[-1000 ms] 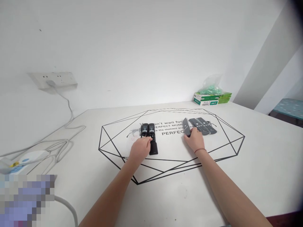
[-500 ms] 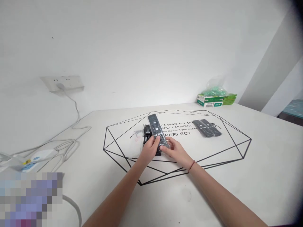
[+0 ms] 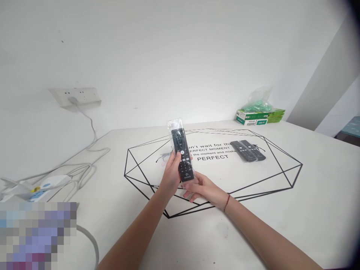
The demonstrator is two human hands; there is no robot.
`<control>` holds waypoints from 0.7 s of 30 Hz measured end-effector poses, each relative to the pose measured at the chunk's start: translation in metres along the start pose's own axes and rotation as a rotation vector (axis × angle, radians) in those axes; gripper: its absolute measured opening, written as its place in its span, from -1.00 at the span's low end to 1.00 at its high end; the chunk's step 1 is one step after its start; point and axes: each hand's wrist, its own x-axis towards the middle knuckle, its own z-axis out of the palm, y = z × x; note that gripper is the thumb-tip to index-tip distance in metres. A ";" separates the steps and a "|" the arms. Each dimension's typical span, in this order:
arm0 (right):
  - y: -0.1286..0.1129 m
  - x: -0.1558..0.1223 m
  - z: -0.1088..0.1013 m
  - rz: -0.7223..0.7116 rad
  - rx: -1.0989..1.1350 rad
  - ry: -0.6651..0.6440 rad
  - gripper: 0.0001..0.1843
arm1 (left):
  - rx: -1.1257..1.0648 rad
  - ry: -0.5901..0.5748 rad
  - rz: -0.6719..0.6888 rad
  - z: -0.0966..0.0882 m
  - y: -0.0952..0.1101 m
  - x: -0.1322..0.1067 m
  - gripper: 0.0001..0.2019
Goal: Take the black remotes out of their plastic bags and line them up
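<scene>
My left hand (image 3: 171,173) is closed around a black remote control (image 3: 184,159) in a clear plastic sleeve, thumb on its buttons. The remote points up and away, leaning slightly left, above the white table. Loose sleeve film (image 3: 174,123) sticks out past the remote's far end. At the near end, my right hand (image 3: 203,188) pinches the sleeve's lower edge between thumb and fingers, with some other fingers spread below. To the right, two more sleeved black remotes (image 3: 248,150) lie side by side on the table.
The white table (image 3: 253,213) carries printed black lines and lettering. Green and white boxes (image 3: 251,117) with a plastic bag on top stand at the back right. Cables (image 3: 84,168) and a white power strip (image 3: 47,185) lie at left, below a wall socket (image 3: 81,96).
The held remote has turned more upright, and its sleeve end now shows. My right hand has slid down to the near end. The black item beneath no longer shows.
</scene>
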 end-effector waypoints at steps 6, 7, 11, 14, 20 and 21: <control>0.000 0.000 0.000 -0.070 -0.036 -0.022 -0.56 | -0.059 -0.031 0.041 0.003 0.003 -0.001 -0.52; 0.001 0.000 0.000 -0.084 -0.062 -0.015 -0.58 | -0.070 -0.035 0.045 0.002 0.005 -0.001 -0.51; 0.008 0.001 0.004 -0.088 -0.192 0.050 -0.61 | -0.159 -0.032 0.091 -0.004 0.017 0.002 -0.51; 0.013 0.002 0.008 -0.099 -0.247 0.143 -0.65 | -0.195 -0.033 0.117 -0.009 0.021 0.003 -0.51; 0.012 0.004 0.003 -0.229 -0.552 0.399 -0.75 | -0.062 -0.089 -0.053 -0.004 0.003 0.003 -0.63; 0.010 0.004 -0.001 -0.239 -0.624 0.436 -0.75 | -0.082 -0.070 -0.031 -0.004 0.002 0.004 -0.65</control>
